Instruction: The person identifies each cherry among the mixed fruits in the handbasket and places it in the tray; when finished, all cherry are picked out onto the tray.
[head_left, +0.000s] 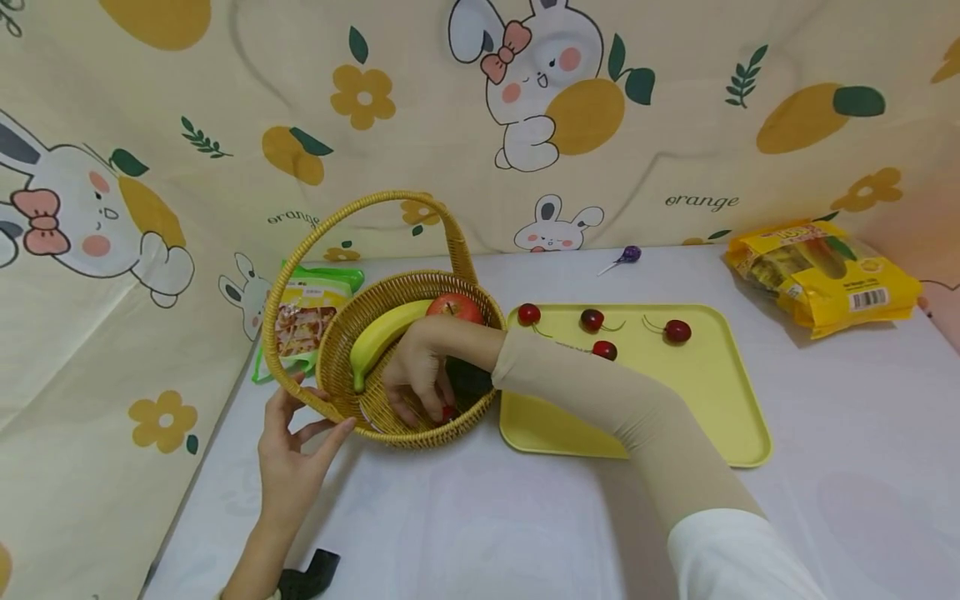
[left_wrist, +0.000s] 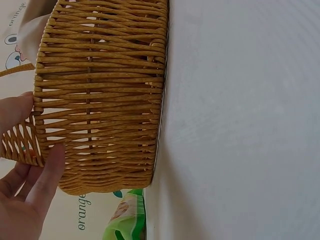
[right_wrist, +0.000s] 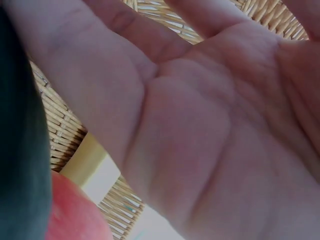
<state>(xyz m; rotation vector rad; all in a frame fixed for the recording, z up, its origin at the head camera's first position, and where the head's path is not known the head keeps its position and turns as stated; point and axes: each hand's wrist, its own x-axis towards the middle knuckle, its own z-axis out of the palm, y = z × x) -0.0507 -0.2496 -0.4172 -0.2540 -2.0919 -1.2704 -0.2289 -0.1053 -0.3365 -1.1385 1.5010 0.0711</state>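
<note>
A wicker basket [head_left: 486,298] with a tall arched handle stands on the table. My left hand [head_left: 292,467] grips its rim at the near foot of the handle, fingers on one side and thumb on the other; the left wrist view shows that thumb on the woven wall. Down inside the basket, my right hand [head_left: 420,367] pinches a red cherry [head_left: 449,413] at its fingertips, low by the near wall. A banana [head_left: 384,333] and a red apple [head_left: 455,307] lie around that hand. Beside it is a smooth dark green thing [right_wrist: 22,135], partly hidden by the forearm.
Right of the basket lies a yellow tray [head_left: 697,400] with several cherries [head_left: 677,331] on it, the right sleeve crossing over. A lollipop [head_left: 630,255] lies behind the tray. A yellow snack bag [head_left: 832,279] sits back right; a green-edged packet [head_left: 303,321] stands behind the basket's left side.
</note>
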